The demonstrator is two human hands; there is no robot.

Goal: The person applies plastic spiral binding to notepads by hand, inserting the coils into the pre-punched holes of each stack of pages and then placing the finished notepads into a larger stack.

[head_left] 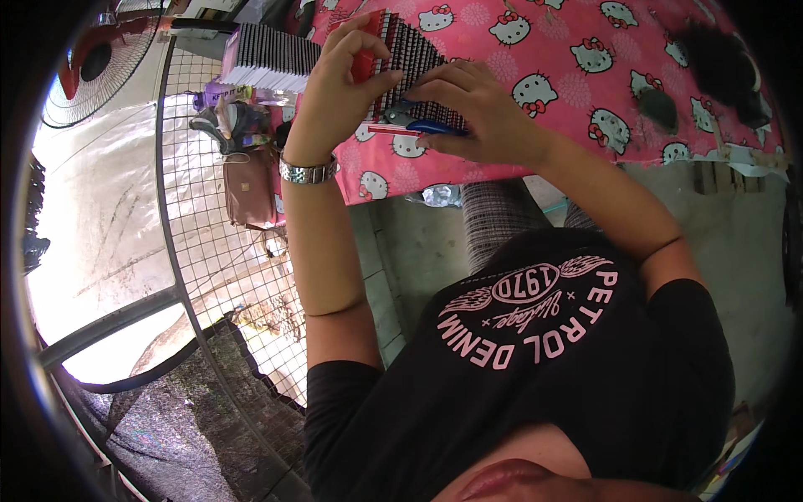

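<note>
In front of me on the table lies a pile of spiral-bound notebooks (416, 57) with dark coils and a red cover. My left hand (335, 88) rests at the pile's left side, fingers curled over the red cover and thumb against the coils. A silver watch (308, 172) is on that wrist. My right hand (481, 113) is closed around a pair of pliers with blue handles (437, 127). Their metal jaws point left, at the near end of the coils. Whether the jaws touch a coil is too small to tell.
A second stack of notebooks (272, 58) stands left of my left hand. The pink patterned tablecloth (544, 50) bears a black fuzzy thing (719, 67) and a dark green object (657, 109) on the right. A brown bag (249, 191) hangs by the wire grid, below a fan (94, 63).
</note>
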